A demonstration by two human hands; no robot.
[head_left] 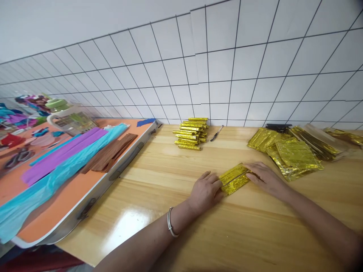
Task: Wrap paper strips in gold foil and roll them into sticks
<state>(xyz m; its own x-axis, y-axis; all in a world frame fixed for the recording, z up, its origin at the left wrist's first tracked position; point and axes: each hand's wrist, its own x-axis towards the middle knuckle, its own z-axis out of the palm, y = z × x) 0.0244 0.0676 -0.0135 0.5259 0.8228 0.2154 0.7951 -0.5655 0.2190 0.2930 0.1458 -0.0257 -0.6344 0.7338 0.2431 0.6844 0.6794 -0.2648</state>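
Observation:
On the wooden table, a small crinkled gold foil sheet (237, 184) lies in front of me, with a thin dark line running lengthwise across its middle. I cannot tell whether that line is a fold, a gap or a thin stick. My left hand (206, 190) grips the sheet's left end, its fingers bent over the edge. At the opposite end, my right hand (262, 177) pinches the foil between thumb and fingers. Behind the hands stands a stack of narrow gold foil rolls (191, 134). Flat gold foil sheets (297, 153) are heaped to the right.
A pen (217, 133) lies by the rolls. Dark objects (278, 127) sit behind the heaped sheets, against the tiled wall (221, 68). At left, an orange-topped case (65, 211) bears turquoise, purple and brown crepe paper strips (110, 153), scissors (19, 156) and a clear jug (75, 120).

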